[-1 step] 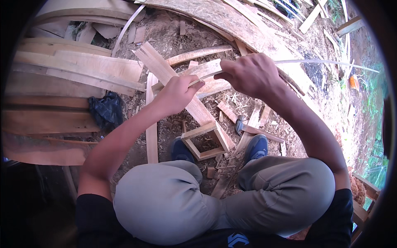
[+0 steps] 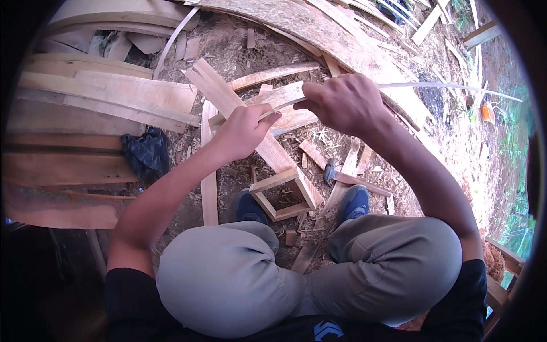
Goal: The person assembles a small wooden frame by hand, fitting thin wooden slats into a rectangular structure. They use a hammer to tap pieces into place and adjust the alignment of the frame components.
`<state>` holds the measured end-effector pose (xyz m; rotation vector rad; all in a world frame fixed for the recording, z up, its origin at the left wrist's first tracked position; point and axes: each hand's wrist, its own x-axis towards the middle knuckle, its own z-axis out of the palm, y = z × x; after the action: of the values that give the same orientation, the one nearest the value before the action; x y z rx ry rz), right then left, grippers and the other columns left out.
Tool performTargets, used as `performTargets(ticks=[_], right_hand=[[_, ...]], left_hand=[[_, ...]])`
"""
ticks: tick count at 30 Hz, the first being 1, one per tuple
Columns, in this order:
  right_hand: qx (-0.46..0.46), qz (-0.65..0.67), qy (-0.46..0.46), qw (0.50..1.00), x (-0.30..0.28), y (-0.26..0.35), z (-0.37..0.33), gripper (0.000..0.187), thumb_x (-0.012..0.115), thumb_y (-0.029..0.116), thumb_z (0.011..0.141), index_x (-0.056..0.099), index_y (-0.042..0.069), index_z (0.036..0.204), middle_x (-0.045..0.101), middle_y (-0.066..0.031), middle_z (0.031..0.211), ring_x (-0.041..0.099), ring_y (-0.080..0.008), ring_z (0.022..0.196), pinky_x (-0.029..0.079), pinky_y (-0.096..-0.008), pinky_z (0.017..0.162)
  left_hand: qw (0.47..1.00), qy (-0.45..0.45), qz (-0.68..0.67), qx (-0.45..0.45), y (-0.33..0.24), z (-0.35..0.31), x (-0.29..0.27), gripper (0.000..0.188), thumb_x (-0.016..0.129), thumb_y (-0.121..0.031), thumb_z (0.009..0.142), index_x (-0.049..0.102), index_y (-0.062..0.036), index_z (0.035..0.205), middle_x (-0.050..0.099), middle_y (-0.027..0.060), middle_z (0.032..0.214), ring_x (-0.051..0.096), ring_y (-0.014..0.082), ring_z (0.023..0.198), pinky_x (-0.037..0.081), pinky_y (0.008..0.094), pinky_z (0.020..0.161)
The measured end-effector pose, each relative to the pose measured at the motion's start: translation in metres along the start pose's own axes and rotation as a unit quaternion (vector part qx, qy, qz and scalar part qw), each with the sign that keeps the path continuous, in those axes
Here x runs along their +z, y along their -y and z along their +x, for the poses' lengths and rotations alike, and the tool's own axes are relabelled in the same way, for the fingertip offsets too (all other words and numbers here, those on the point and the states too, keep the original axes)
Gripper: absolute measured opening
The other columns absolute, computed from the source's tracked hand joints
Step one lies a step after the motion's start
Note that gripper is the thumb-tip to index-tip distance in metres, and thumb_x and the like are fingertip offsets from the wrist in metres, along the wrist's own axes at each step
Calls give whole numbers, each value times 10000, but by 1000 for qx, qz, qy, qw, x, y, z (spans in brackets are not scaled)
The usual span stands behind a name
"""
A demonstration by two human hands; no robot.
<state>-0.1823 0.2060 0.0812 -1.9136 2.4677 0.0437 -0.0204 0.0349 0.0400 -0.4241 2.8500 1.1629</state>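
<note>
A long, thin wooden strip (image 2: 439, 85) runs through both hands, its free end bending out to the right. My left hand (image 2: 249, 130) pinches it at the left end, between thumb and fingers. Closed around the strip a short way to the right is my right hand (image 2: 345, 102), knuckles up. Below the hands a small four-sided wooden frame (image 2: 275, 181) stands between my shoes. A wide plank (image 2: 273, 154) slopes from the upper left down to that frame, passing behind my left hand.
A hammer (image 2: 356, 181) lies by my right shoe. Stacked boards (image 2: 108, 94) fill the left side, with a black plastic bag (image 2: 145, 151) on them. A large curved slab (image 2: 296, 28) lies across the far side. Shavings and offcuts cover the ground. An orange object (image 2: 488, 113) lies far right.
</note>
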Motion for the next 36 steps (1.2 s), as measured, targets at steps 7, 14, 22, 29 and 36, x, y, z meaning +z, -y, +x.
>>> performTargets(ticks=[7,14,22,29,36], right_hand=[[24,-2,-8,1000,21,12,-3,437,450,497,1028,624,169,797,435,65,476,311,-64,378,250,-287,356],[238,107,-74,963,-4,-7,25,485,368,449,1074,675,94,954,445,21,502,280,-61,381,241,-263,357],[207,83,-75,972,-22,-41,24,544,386,594,1015,652,119,999,584,-40,610,547,-161,507,442,-349,497],[75,89,-140,983,14,-94,62,808,545,626,938,323,132,1538,511,-255,1377,538,-366,1222,453,-480,1022],[45,531,71,843,29,7,15,932,649,561,902,228,46,1554,368,-316,1470,460,-408,1342,390,-463,1124]], left_hand=[[999,31,13,-37,1,-8,-2,503,547,-392,1012,612,87,1151,645,257,841,626,360,805,478,425,757],[976,30,-193,-96,-24,-17,39,421,494,-355,1049,596,44,962,555,76,669,503,149,630,424,357,617],[865,98,-481,-107,-2,-10,32,416,511,-374,1045,389,-163,707,334,-86,570,320,34,454,233,230,403],[899,27,-437,-28,17,-9,44,593,339,-540,1042,377,-126,619,359,-27,528,379,78,438,416,224,432],[883,13,-464,-70,10,-11,37,802,102,-728,971,399,-119,541,373,0,474,436,130,442,462,260,486]])
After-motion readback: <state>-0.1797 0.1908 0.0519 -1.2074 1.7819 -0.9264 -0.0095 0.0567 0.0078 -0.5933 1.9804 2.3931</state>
